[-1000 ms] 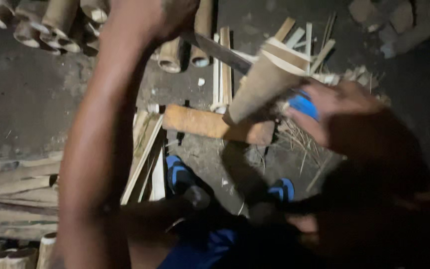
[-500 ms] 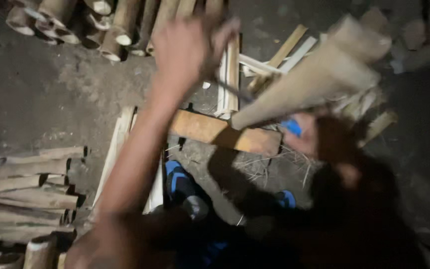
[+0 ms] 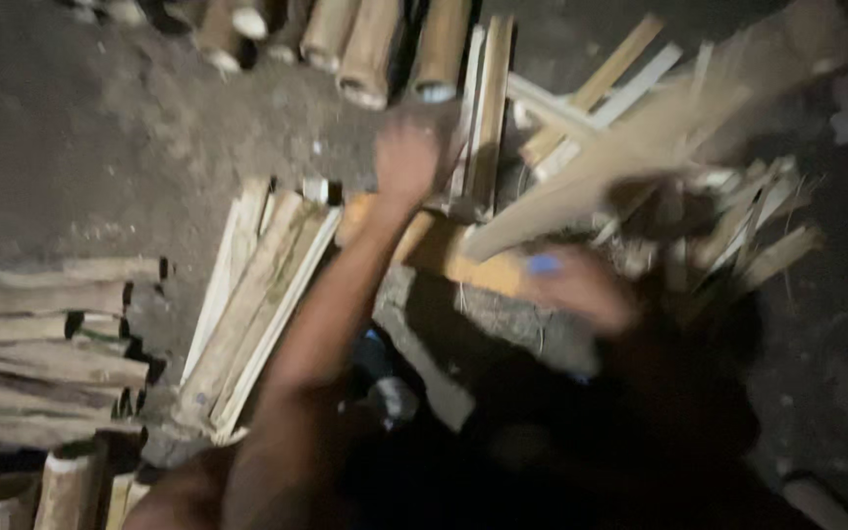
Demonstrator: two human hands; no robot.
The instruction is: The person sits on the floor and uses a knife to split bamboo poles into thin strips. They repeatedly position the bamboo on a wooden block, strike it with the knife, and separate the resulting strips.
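Observation:
My left hand [image 3: 409, 157] is a blurred fist at the end of my outstretched arm, just above the orange-brown wooden block [image 3: 444, 250]. It grips a dark knife whose blade is lost in the motion blur. My right hand [image 3: 581, 287], with a blue wrap [image 3: 544, 263] on one finger, holds a long split bamboo piece [image 3: 640, 147]. That piece slants up to the right, and its lower end rests on the block. Both hands are smeared by motion.
A bundle of pale bamboo slats [image 3: 257, 304] lies left of my arm, with stacked slats [image 3: 41, 334] beyond it. Round bamboo sections [image 3: 365, 49] line the top edge and more sections [image 3: 71, 491] stand at the bottom left. Loose splinters [image 3: 768, 226] litter the dirt floor [image 3: 100, 147].
My left hand has swung down from the top of the view toward the block. The bamboo piece now leans lower and flatter, and my right hand has shifted left beneath it.

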